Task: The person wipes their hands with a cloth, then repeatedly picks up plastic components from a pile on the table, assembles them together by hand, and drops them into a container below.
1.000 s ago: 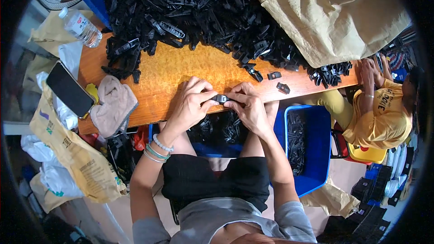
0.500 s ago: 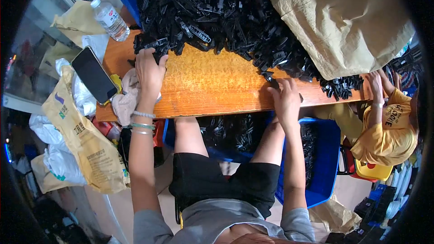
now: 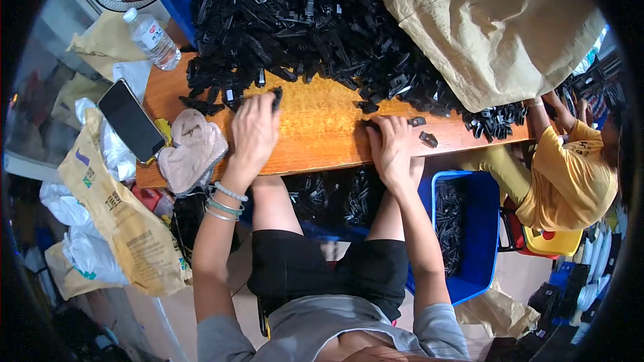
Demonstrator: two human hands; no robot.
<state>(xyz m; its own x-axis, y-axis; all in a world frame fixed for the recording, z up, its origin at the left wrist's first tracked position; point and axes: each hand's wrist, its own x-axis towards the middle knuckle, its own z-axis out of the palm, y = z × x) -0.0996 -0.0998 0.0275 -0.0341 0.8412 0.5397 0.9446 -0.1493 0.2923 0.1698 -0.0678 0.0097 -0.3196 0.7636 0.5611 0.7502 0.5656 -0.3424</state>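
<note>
My left hand (image 3: 255,126) is over the wooden table, fingers closed around a small black plastic part (image 3: 277,98) whose end sticks out past the fingertips. To its right, my right hand (image 3: 390,144) rests near the front edge, its thumb and fingers closed on another black plastic part (image 3: 371,125), mostly covered by the hand. Two loose black parts (image 3: 428,139) lie just right of that hand. Beyond both hands spreads a large heap of black plastic parts (image 3: 302,33), some with slotted frames.
A phone (image 3: 131,121), a beige cloth (image 3: 192,151) and a water bottle (image 3: 153,39) sit at the left of the table (image 3: 308,141). Brown sacking (image 3: 496,33) covers the heap's right side. A blue bin (image 3: 479,248) stands below. A person in yellow (image 3: 570,181) sits at right.
My left hand has left the heap's near-left edge and moved right, with a black part now in its fingers. My right hand has shifted left along the table's front edge.
</note>
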